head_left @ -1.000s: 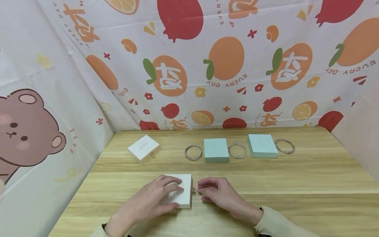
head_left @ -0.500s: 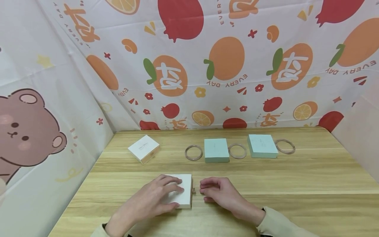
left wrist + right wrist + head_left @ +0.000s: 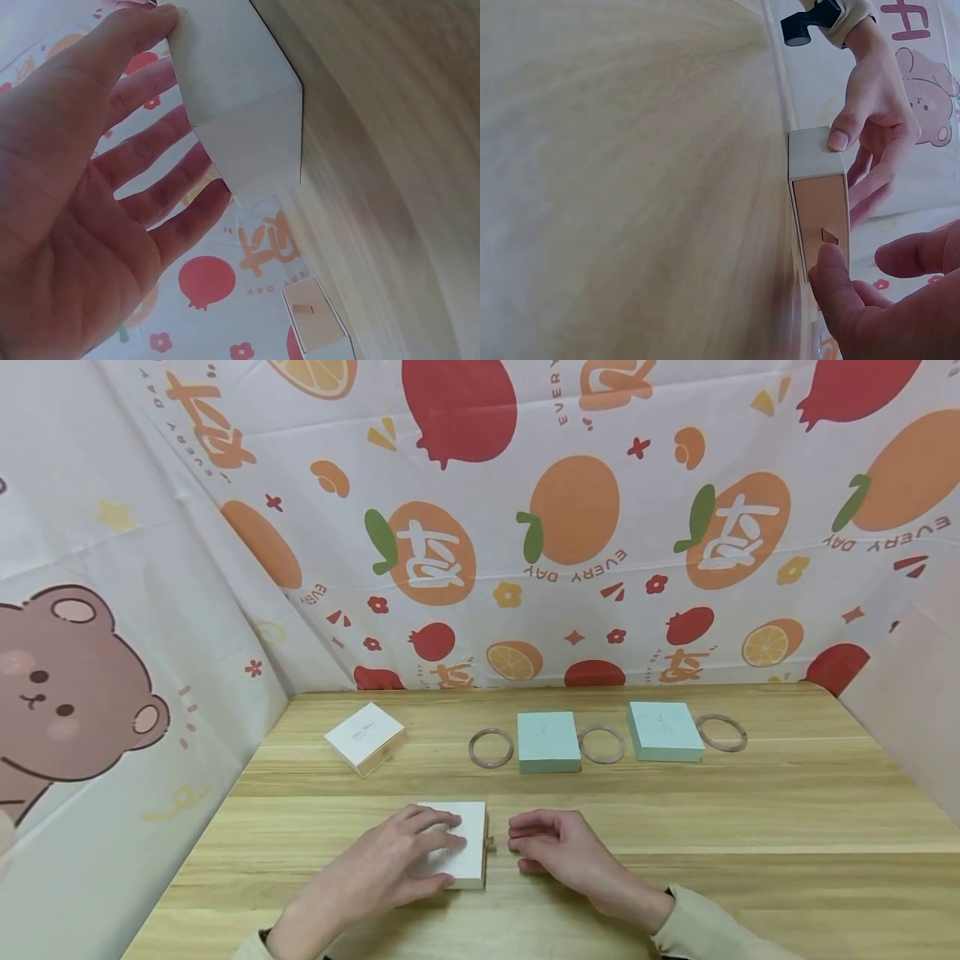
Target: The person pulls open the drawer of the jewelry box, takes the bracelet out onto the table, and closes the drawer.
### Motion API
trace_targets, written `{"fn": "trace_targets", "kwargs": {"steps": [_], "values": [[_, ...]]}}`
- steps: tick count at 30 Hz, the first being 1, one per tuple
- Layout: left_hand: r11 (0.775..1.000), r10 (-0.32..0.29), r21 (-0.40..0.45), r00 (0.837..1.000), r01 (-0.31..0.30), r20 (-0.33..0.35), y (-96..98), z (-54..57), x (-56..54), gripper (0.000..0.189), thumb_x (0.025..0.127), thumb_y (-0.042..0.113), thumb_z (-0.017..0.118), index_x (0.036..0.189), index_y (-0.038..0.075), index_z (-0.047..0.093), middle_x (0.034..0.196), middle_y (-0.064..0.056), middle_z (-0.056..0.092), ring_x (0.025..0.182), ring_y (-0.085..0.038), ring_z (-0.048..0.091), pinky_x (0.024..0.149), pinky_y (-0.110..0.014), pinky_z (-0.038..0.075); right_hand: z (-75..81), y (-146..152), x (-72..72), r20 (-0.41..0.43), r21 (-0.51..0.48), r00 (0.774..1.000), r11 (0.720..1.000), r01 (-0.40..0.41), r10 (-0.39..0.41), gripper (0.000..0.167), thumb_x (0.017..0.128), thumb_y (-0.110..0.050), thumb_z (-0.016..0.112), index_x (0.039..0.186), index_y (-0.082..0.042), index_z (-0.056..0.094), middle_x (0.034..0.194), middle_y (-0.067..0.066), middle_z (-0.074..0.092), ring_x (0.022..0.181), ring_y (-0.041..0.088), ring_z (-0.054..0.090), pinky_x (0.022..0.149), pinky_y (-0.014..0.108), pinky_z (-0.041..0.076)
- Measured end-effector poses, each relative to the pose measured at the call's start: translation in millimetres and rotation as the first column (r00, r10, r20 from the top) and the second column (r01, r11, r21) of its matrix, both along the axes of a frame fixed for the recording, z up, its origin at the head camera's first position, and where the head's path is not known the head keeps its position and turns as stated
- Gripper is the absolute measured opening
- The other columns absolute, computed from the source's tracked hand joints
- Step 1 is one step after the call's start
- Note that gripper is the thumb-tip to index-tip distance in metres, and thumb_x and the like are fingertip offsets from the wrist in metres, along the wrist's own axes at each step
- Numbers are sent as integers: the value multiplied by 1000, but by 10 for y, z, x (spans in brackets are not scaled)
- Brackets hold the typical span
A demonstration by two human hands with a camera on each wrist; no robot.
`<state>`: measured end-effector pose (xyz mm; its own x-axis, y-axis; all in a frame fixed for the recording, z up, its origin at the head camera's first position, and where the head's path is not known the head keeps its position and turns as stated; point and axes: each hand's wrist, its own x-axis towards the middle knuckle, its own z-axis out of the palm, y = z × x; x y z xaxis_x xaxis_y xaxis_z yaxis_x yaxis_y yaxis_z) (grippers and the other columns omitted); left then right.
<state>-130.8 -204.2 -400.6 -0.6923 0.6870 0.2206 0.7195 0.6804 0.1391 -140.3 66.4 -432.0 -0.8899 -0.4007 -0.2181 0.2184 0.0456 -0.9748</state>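
A white drawer box (image 3: 472, 839) lies flat on the wooden table in front of me. Across its top rest the spread fingers of my left hand (image 3: 382, 864), with the thumb at the near edge. The box's right end shows a tan drawer front (image 3: 819, 206) with a small ribbon tab (image 3: 491, 842), and the drawer sits pushed in. Just right of the tab is my right hand (image 3: 570, 860), loosely bent and holding nothing; its fingertips stand a little apart from the tab in the head view.
Behind, a second white box (image 3: 365, 737) lies angled at the left. Two mint boxes (image 3: 548, 742) and several greyish bangles (image 3: 471, 748) form a row along the back. A fruit-print curtain (image 3: 573, 510) hangs at the table's (image 3: 787, 827) far edge.
My right hand has drawn slightly to the right, away from the ribbon tab. The left hand and the box have stayed in place.
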Motion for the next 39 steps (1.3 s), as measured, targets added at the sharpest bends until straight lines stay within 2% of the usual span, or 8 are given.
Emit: {"fn": "trace_targets", "kwargs": {"steps": [10, 16, 22, 27, 34, 39], "values": [[999, -23, 24, 995, 25, -94, -60, -29, -84, 30, 85, 30, 81, 113, 19, 77, 125, -3, 71, 112, -21, 66, 93, -38, 58, -1, -2, 1, 5, -6, 1000, 1000, 2, -2, 34, 97, -3, 63, 128, 11, 60, 122, 19, 70, 108, 19, 70, 87, 32, 61], [999, -20, 29, 998, 22, -61, -83, -18, -125, 30, 87, 30, 80, 114, 18, 76, 127, -4, 71, 114, -22, 66, 93, -40, 59, -4, 10, -1, 2, 3, 1000, 1000, 12, -12, 34, 97, -3, 63, 129, 10, 61, 123, 19, 69, 108, 20, 70, 88, 32, 61], [1000, 18, 18, 1000, -19, 16, -97, 3, -182, 30, 89, 28, 78, 117, 17, 75, 130, -5, 69, 118, -23, 65, 96, -42, 58, -6, 22, -3, -1, 3, 1000, 1000, 6, -6, 35, 98, -3, 63, 129, 10, 60, 124, 20, 69, 109, 20, 70, 88, 32, 61], [999, 27, 20, 999, -28, 37, -117, 14, -250, 30, 89, 25, 78, 117, 16, 75, 131, -7, 69, 119, -26, 65, 96, -44, 58, -3, 23, -2, -1, 2, 1000, 1000, 2, -2, 35, 97, -3, 63, 129, 10, 60, 124, 20, 68, 109, 20, 70, 88, 32, 61], [997, 70, 5, 993, -71, 90, -145, 27, -361, 30, 89, 23, 77, 118, 14, 74, 135, -9, 67, 123, -30, 64, 99, -48, 56, -9, 33, 2, 13, 2, 1000, 1000, -10, 10, 35, 98, -3, 63, 130, 9, 59, 122, 19, 68, 107, 19, 69, 86, 34, 61], [998, 59, 24, 993, -61, 101, -176, 18, -472, 29, 90, 21, 77, 117, 12, 74, 135, -11, 67, 124, -32, 63, 102, -49, 54, -9, 58, 7, 21, -7, 1000, 1000, -9, 9, 36, 97, -4, 62, 131, 9, 58, 121, 19, 68, 103, 18, 69, 84, 35, 62]]}}
